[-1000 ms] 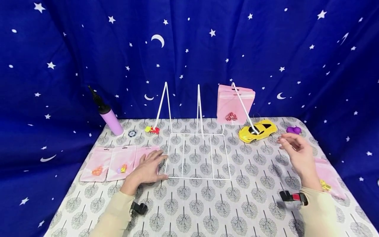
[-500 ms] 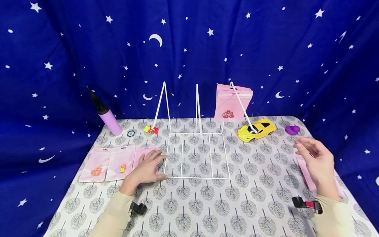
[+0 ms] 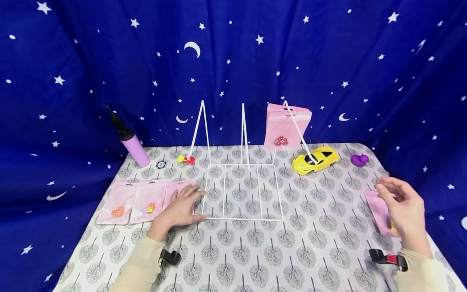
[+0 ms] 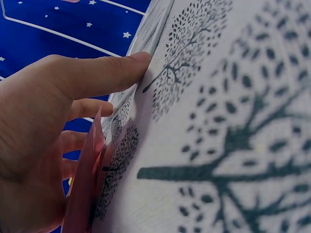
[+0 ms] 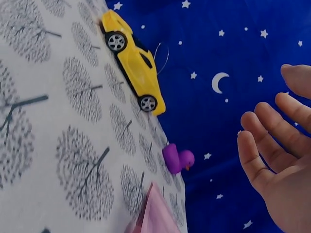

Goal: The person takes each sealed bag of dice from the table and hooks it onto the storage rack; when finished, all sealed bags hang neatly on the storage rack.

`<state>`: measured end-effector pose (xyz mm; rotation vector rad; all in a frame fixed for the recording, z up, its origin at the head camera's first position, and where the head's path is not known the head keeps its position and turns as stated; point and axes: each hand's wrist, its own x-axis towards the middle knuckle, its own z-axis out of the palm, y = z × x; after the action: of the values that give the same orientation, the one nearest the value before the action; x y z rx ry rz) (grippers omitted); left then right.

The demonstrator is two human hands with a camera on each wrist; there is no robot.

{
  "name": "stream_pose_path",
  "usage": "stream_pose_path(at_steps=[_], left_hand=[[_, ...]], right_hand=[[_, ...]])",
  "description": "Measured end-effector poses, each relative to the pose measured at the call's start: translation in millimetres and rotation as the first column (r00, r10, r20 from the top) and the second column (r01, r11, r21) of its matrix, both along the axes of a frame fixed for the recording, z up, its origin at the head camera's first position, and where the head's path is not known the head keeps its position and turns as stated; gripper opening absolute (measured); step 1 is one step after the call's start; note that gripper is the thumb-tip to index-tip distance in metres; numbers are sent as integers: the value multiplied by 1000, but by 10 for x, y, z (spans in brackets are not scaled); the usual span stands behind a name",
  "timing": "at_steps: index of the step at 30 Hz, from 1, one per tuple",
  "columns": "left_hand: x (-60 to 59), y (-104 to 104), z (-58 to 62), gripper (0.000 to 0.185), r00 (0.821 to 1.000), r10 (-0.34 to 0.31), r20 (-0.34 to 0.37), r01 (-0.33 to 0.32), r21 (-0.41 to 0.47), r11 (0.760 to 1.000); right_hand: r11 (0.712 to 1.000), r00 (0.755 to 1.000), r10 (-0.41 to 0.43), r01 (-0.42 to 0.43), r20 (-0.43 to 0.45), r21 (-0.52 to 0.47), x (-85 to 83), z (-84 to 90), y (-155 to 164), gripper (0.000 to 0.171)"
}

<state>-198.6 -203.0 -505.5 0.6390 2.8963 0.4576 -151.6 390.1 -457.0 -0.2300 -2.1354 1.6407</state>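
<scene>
At the lower right of the head view, the right hand (image 3: 405,207) is hovering, fingers loosely apart and holding nothing, just above a flat pink plastic pouch (image 3: 379,211). At lower left, the left hand (image 3: 180,209) is pressing flat on another pink pouch (image 3: 178,190). Pinching the pouch's near edge would likely lift it cleanly.

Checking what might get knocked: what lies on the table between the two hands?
In the head view, the flat base of the white wire rack lies right of the left hand; from there to the right hand only tree-patterned tablecloth.
</scene>
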Motion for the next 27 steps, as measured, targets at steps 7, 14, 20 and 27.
stream_pose_path(at_steps=[7,14,20,27], left_hand=[[-6,-7,9,89,1000,0,-2,0,-5,1000],[2,-5,-3,89,1000,-5,2,5,5,1000],[3,-16,-9,88,1000,-6,-1,6,1,1000],[2,-14,-17,89,1000,-2,5,2,5,1000]], right_hand=[[994,999,-28,26,19,108,54,-95,112,30],[976,997,-55,42,57,213,151,-198,265,31],[969,994,-76,55,81,239,223,-260,350,33],[938,990,-96,55,105,343,265,-331,447,33]])
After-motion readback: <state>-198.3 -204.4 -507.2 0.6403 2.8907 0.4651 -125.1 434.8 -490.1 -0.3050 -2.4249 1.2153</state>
